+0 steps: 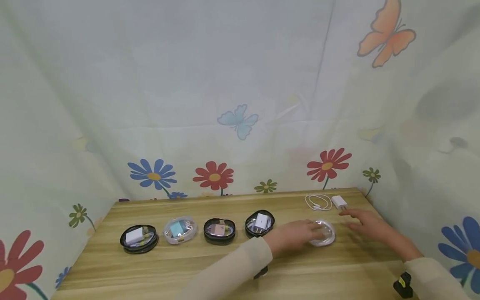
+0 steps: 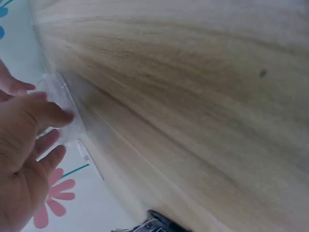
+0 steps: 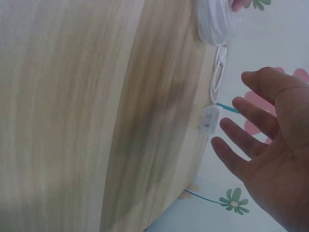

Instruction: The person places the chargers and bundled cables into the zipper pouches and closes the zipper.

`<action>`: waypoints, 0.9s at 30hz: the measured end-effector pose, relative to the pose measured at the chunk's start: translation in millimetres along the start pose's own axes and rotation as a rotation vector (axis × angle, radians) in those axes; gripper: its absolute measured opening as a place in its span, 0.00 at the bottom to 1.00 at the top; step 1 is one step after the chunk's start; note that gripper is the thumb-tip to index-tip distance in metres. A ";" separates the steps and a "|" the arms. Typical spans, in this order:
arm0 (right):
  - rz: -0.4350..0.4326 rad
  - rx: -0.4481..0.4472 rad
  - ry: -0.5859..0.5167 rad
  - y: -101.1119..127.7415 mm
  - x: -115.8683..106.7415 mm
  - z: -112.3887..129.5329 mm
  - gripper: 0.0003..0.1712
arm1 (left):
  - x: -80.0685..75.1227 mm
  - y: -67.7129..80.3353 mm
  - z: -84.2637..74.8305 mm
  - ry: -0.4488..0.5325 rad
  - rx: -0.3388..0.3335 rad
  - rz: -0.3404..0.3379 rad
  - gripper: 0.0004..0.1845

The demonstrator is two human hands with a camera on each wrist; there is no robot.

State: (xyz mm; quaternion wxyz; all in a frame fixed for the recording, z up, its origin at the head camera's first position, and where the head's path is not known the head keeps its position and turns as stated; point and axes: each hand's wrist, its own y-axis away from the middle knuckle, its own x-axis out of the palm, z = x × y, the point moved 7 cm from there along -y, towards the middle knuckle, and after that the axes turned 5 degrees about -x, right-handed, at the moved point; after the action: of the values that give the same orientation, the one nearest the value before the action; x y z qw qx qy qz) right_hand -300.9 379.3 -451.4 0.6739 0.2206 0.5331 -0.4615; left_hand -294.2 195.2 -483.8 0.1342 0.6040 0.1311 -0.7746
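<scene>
My left hand (image 1: 313, 234) lies over a round clear case (image 1: 325, 238) on the wooden table (image 1: 187, 266), right of the middle. In the left wrist view its thumb and fingers (image 2: 50, 116) hold the case's clear rim (image 2: 62, 94). My right hand (image 1: 352, 217) hovers open, fingers spread, just right of the case and short of a white charger (image 1: 339, 202). A coiled white cable (image 1: 318, 202) lies beside the charger. The right wrist view shows the open right hand (image 3: 239, 128) near the charger (image 3: 210, 119), the cable (image 3: 219, 67) and the clear case (image 3: 217, 21).
Several closed round cases stand in a row left of my hands: black (image 1: 138, 238), clear with a blue charger (image 1: 180, 229), black with a pink one (image 1: 219, 231), black with a white one (image 1: 260, 223). Flowered cloth walls (image 1: 240, 125) close in the table's back and sides.
</scene>
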 end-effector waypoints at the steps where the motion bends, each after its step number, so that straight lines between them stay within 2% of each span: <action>1: 0.001 0.006 -0.013 0.0 0.9 0.2 0.19 | 0.4 -0.3 0.8 -0.017 -0.005 -0.006 0.23; 5: -0.005 0.025 -0.017 -0.8 1.9 0.2 0.18 | -3.3 -5.3 4.2 -0.131 -0.034 -0.032 0.13; 8: -0.017 0.009 -0.003 -3.2 1.3 1.0 0.18 | -3.7 -10.9 4.9 -0.176 -0.038 -0.024 0.16; 11: -0.008 0.001 0.007 -6.9 3.8 2.1 0.18 | -2.6 -15.0 4.8 -0.178 -0.056 -0.014 0.19; 16: 0.036 0.010 -0.007 -12.7 10.6 2.6 0.18 | -2.2 -17.3 9.2 -0.147 -0.163 0.022 0.27; 22: 0.016 0.003 -0.024 -13.2 13.5 -0.9 0.18 | -1.2 -14.1 18.8 0.006 -0.303 0.070 0.40; 24: -0.003 0.017 -0.024 -12.6 13.1 -2.9 0.19 | 2.0 -15.0 20.8 0.051 -0.324 0.080 0.44; 27: -0.010 0.018 -0.023 -12.7 15.5 -3.9 0.18 | 10.0 -16.5 21.5 0.103 -0.320 0.124 0.46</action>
State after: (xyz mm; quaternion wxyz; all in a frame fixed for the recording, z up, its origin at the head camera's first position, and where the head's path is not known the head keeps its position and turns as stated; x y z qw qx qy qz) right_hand -313.7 370.3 -464.5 0.6756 0.2187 0.5223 -0.4723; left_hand -321.9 202.2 -487.7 0.2693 0.6207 0.2220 -0.7021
